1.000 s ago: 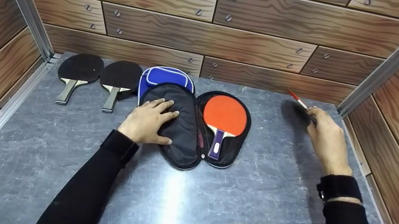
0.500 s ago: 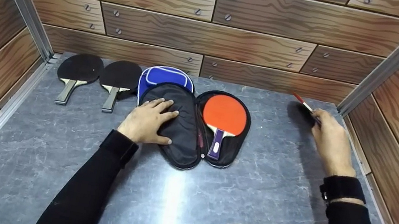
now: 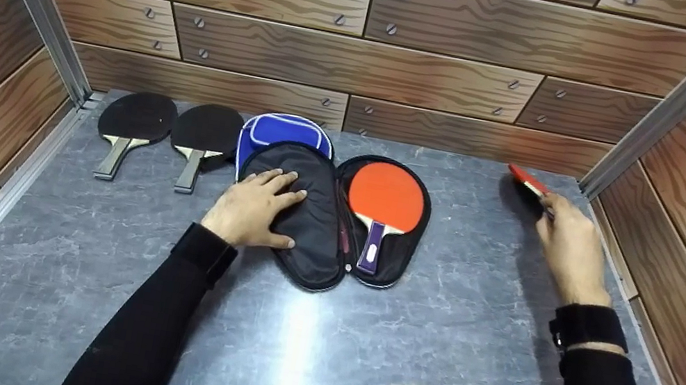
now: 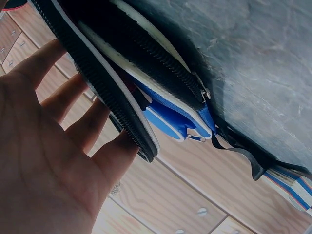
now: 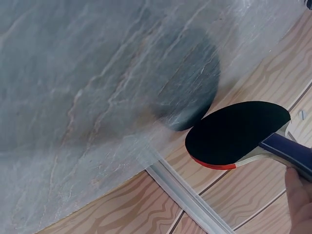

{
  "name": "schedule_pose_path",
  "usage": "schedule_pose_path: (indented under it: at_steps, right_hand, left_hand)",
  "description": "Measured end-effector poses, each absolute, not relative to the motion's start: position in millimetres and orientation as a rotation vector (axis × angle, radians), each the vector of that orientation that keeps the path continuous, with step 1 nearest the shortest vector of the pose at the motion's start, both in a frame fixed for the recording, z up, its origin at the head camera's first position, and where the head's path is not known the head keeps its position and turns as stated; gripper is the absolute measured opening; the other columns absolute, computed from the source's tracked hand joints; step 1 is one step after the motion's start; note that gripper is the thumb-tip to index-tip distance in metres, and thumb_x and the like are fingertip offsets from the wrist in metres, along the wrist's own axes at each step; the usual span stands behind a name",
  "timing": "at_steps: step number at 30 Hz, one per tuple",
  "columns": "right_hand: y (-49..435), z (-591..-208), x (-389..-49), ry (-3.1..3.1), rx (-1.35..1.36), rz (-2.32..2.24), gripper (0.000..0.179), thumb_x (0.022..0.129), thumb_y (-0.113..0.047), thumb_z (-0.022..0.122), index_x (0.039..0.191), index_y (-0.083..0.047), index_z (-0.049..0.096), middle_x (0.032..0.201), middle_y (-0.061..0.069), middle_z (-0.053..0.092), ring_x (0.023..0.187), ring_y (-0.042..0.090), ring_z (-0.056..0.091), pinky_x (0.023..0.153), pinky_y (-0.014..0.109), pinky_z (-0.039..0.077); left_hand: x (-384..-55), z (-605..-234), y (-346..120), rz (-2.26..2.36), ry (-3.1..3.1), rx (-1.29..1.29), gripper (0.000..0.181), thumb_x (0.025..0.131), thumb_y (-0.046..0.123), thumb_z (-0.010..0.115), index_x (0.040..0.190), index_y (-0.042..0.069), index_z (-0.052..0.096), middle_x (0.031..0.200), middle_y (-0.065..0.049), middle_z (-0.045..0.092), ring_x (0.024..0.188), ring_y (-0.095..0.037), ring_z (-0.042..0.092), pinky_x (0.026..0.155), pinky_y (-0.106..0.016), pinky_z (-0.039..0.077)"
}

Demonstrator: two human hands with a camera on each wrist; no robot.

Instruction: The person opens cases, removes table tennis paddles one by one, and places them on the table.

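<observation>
My right hand (image 3: 571, 250) grips a table tennis paddle (image 3: 528, 180) by its handle, over the back right of the table. The paddle is tilted nearly edge-on with some red face showing; its black face (image 5: 239, 132) fills much of the right wrist view. My left hand (image 3: 254, 206) rests with spread fingers on the black flap (image 3: 314, 237) of an unzipped paddle case. In the case's right half (image 3: 411, 254) lies an orange-red paddle (image 3: 387, 197) with a purple handle. The left wrist view shows the fingertips touching the flap's zipped edge (image 4: 117, 100).
Two black paddles, one far left (image 3: 137, 117) and one beside it (image 3: 207, 130), lie along the back edge. A blue case (image 3: 290, 130) with white piping sits partly under the black flap. Wood-patterned walls (image 3: 447, 84) enclose the grey marbled table (image 3: 442, 351).
My right hand has shifted slightly right, and the paddle has turned so more of its red face shows. The left hand and the case have stayed put.
</observation>
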State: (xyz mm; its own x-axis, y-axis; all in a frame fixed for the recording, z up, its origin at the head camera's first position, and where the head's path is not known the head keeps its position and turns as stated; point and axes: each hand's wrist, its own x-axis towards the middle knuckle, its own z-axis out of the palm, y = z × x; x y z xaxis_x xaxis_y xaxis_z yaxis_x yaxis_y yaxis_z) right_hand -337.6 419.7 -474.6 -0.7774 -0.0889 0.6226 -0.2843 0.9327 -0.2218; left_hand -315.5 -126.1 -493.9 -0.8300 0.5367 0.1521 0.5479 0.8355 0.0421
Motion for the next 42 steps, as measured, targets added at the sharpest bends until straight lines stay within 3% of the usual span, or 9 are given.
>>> schedule_pose_path:
  at_steps: [16,25,32,42]
  right_hand:
    - [423.4,-481.3,-334.0,-2.584,0.149,0.387,0.028,0.084,0.0,0.066,0.112,0.003,0.072,0.103,0.037,0.072,0.093,0.063,0.067,0.074,0.073,0.05]
    - [429.4,-487.0,-333.5,-2.728,0.123,0.384,0.039,0.083,0.003,0.062,0.122,0.004,0.069,0.106,0.039,0.07,0.092,0.066,0.065,0.072,0.074,0.05]
    - [433.9,-486.5,-333.0,-2.841,0.107,0.34,0.051,0.084,0.007,0.058,0.134,0.003,0.065,0.13,0.036,0.065,0.098,0.067,0.064,0.074,0.074,0.051]
    - [444.9,-491.5,-337.6,-2.866,0.111,0.34,0.042,0.085,0.009,0.057,0.126,0.004,0.065,0.108,0.046,0.065,0.09,0.068,0.064,0.068,0.075,0.049]
  left_hand:
    - [-315.3,-494.2,-126.4,-0.12,-2.892,-0.851,0.094,0.078,0.067,0.082,0.156,0.023,0.054,0.17,-0.012,0.042,0.157,-0.038,0.04,0.126,-0.058,0.04]
    - [-316.1,-496.3,-127.5,-0.118,-2.889,-0.847,0.093,0.079,0.067,0.082,0.156,0.023,0.054,0.169,-0.012,0.043,0.156,-0.038,0.041,0.124,-0.059,0.042]
    - [-314.8,-495.4,-127.0,-0.126,-2.89,-0.848,0.094,0.078,0.067,0.082,0.156,0.023,0.054,0.169,-0.012,0.042,0.156,-0.038,0.041,0.124,-0.058,0.042]
    - [-315.7,-493.8,-125.9,-0.111,-2.896,-0.853,0.095,0.079,0.068,0.081,0.157,0.023,0.053,0.17,-0.012,0.041,0.157,-0.038,0.04,0.126,-0.057,0.04]
